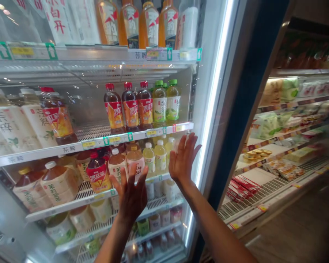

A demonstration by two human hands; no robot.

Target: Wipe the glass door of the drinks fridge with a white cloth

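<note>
My left hand (132,195) is raised with its fingers spread and nothing in it. Behind its fingertips stand a jasmine tea bottle with a white cap (117,160) and a pink-labelled bottle (135,159). To the right, my right hand (182,159) is also open, fingers stretched upward, near the right end of a shelf edge. Pale yellow bottles with white caps (160,155) show between the two hands. Above them is a row of red-capped iced tea bottles (131,109) beside green-capped bottles (173,102). Whether either hand touches anything, I cannot tell.
The drinks cooler (159,129) has several shelves with price tags. Large white-labelled bottles (2,124) stand at left, amber bottles (130,23) on top. A bright light strip (215,84) and dark frame (244,95) border the cooler's right side. Beyond is a food display (279,146).
</note>
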